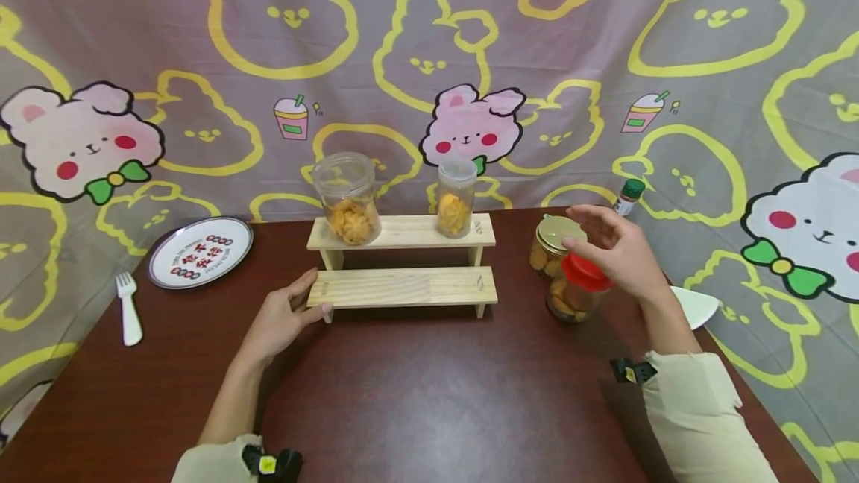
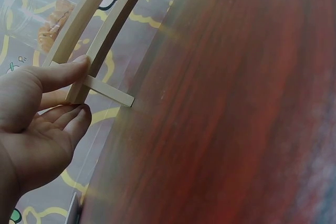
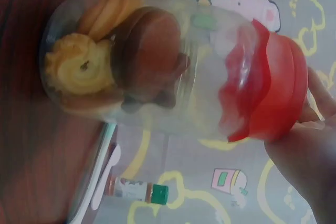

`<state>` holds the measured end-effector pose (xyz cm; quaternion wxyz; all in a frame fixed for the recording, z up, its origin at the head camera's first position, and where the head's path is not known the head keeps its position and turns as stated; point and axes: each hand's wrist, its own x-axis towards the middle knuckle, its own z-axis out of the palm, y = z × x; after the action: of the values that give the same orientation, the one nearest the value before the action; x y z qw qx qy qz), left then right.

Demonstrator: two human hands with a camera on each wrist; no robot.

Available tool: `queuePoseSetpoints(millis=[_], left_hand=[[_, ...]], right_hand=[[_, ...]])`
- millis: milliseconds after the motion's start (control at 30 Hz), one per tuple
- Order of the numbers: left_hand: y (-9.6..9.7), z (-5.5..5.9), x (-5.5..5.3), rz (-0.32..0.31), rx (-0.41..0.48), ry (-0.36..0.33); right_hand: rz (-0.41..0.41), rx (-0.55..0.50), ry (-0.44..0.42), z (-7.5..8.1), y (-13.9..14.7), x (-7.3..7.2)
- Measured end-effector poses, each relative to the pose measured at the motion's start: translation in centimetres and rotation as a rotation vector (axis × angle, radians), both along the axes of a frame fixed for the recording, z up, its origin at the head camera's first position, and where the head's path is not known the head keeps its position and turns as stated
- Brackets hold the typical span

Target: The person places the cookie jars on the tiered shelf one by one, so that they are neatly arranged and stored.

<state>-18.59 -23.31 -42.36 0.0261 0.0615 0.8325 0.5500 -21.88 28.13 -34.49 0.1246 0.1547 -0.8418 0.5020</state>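
Observation:
My left hand [image 1: 278, 323] pinches the left end of the lower shelf of a two-step wooden stand [image 1: 403, 285], thumb and fingers on either side of the board; the left wrist view shows this grip close up. On the upper shelf stand a wide clear jar [image 1: 352, 203] and a narrower clear jar [image 1: 456, 203], both holding cookies. My right hand [image 1: 617, 252] is over a red-lidded cookie jar [image 1: 577, 289], its fingers spread towards a gold-lidded cookie jar [image 1: 549, 252] just behind. In the right wrist view the red lid [image 3: 281, 87] hides most of the fingers.
At the left lie a round plate [image 1: 201, 252] with red writing and a white fork [image 1: 130, 311]. A green-capped bottle [image 1: 627, 197] stands at the back right, and a white dish [image 1: 694, 308] lies by the right edge. Patterned cloth [image 1: 564, 58] hangs behind the table [image 1: 416, 393].

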Motion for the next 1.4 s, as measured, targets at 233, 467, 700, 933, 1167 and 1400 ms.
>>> queuePoseSetpoints(millis=[233, 467, 700, 933, 1167, 1400], left_hand=[[0.0, 0.1, 0.0, 0.001, 0.004, 0.000], [-0.1, 0.1, 0.0, -0.002, 0.017, 0.004], [0.0, 0.0, 0.0, 0.001, 0.023, 0.004], [0.0, -0.1, 0.0, 0.002, 0.022, 0.009], [0.0, -0.1, -0.1, 0.000, 0.018, 0.010], [0.0, -0.2, 0.0, -0.002, 0.020, 0.005]], right_hand=[[-0.003, 0.123, -0.104, -1.4, 1.2, 0.3], [0.004, 0.190, -0.171, -2.3, 2.3, 0.7], [0.000, 0.149, -0.124, -3.2, 2.9, 1.1], [-0.073, 0.112, -0.055, -4.0, 2.6, 1.1], [-0.102, 0.098, -0.002, -3.5, 1.8, 1.1], [-0.092, 0.056, 0.019, -2.6, 0.3, 1.0]])
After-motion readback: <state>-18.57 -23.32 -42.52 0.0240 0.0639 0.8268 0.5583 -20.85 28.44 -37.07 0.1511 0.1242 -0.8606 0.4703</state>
